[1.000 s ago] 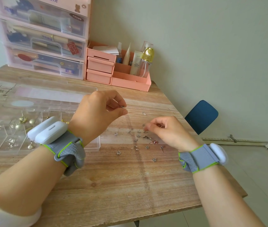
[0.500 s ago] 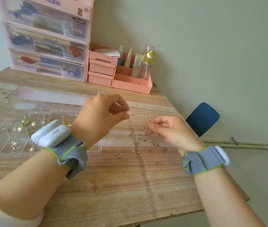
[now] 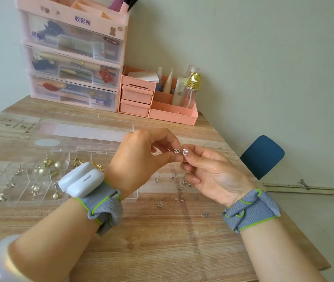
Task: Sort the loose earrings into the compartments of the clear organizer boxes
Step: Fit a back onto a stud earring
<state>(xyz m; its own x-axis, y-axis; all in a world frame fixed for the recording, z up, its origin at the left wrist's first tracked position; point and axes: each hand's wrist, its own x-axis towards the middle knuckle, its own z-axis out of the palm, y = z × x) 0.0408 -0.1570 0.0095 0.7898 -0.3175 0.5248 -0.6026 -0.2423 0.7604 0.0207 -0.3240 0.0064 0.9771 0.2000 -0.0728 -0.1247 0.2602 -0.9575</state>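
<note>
My left hand (image 3: 141,157) pinches a small silver stud earring (image 3: 176,151) above the wooden table. Right beside it, my right hand (image 3: 213,176) pinches a second crystal stud earring (image 3: 185,152); the two studs nearly touch in mid-air. Several loose silver studs (image 3: 180,197) lie scattered on the table below and in front of my hands. The clear organizer box (image 3: 29,184) lies open at the left, with pearl and gold earrings in some compartments; my left wrist hides its right end.
A pink-framed drawer tower (image 3: 74,58) and a pink desk organizer (image 3: 158,102) with bottles stand at the back by the wall. The table's right edge (image 3: 296,224) drops off toward a blue chair (image 3: 261,155). Another clear box (image 3: 13,125) lies far left.
My right hand rose from the pile of studs with an earring and came up to meet my left hand. The camera has moved closer to the hands.
</note>
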